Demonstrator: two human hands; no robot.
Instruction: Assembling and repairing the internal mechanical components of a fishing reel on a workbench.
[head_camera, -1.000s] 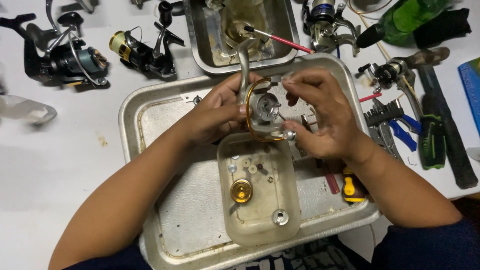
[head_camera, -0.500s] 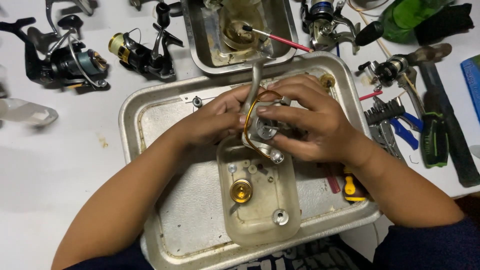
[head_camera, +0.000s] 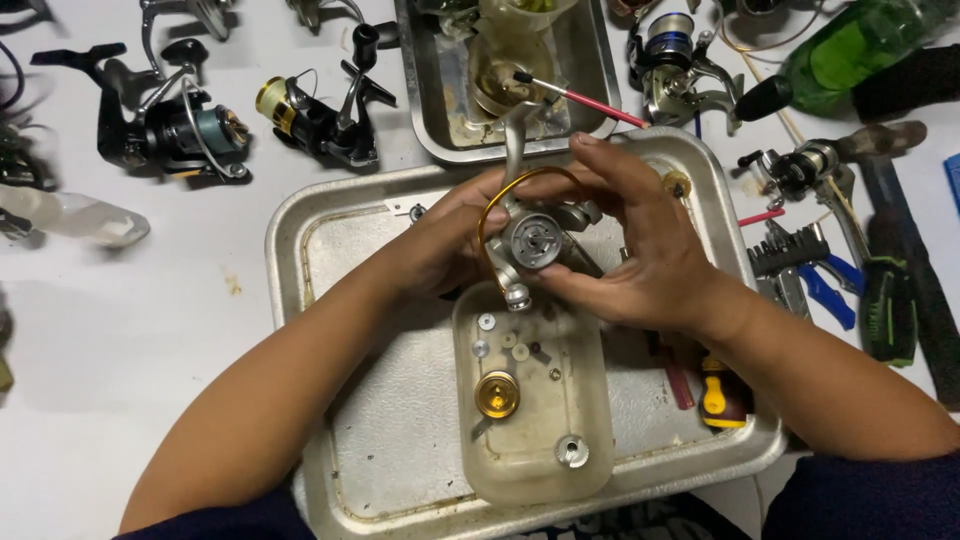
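The head camera looked straight down on a white worktop. At the far middle of a large metal tray (head_camera: 330, 260), both hands held a stripped silver fishing reel (head_camera: 535, 240) with a gold wire arm looping over it. The left hand (head_camera: 440, 250) was curled closed on the reel's left side, and the right hand (head_camera: 650, 250) wrapped it from the right, fingers bent over the top. Judged from this, the reel was well into being taken apart: its spool was off and small pieces already lay in a clear plastic tub (head_camera: 590, 440) on the tray's near side, while the body was still in one piece. In the tub were one gold knob (head_camera: 496, 394), one silver cap (head_camera: 571, 451) and about five small washers and screws. A second, smaller metal tray (head_camera: 425, 90) sat at the far edge with one red-handled brush (head_camera: 580, 98) leaning in it. Four other reels were plainly in view near the far edge, two left and two right. One green bottle (head_camera: 850, 50) lay at the far right corner, with blue-handled pliers (head_camera: 825, 290) on the right edge.
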